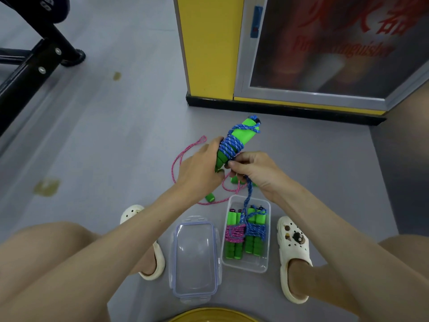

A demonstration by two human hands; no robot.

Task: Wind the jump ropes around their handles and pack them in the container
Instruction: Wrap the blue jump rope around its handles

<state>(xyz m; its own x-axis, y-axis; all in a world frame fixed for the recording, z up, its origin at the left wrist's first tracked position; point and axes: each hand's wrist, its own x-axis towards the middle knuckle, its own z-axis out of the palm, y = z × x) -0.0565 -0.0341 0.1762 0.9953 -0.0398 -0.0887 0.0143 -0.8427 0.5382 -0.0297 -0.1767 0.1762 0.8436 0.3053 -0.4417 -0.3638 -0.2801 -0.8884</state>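
Upper left of frame: black metal frame (34, 66) on grey floor (116, 124).
Centre left: loose pink jump rope (178, 161) sprawled on the floor, one green handle end (210, 196) showing.
Centre: left hand (202, 168) grips the lower end of a pair of green handles (247, 132), tilted up to the right, with a blue jump rope (232, 145) wound round them.
Right hand (253, 170) pinches the blue rope just beside the coils; the free tail hangs down over the container.
Lower centre: clear lid (195, 252) flat on the floor.
Beside it, to the right: clear container (243, 267) holding a pink-wound bundle (234, 233) and a blue-wound bundle (255, 231) side by side.
White clogs (292, 252) flank both.
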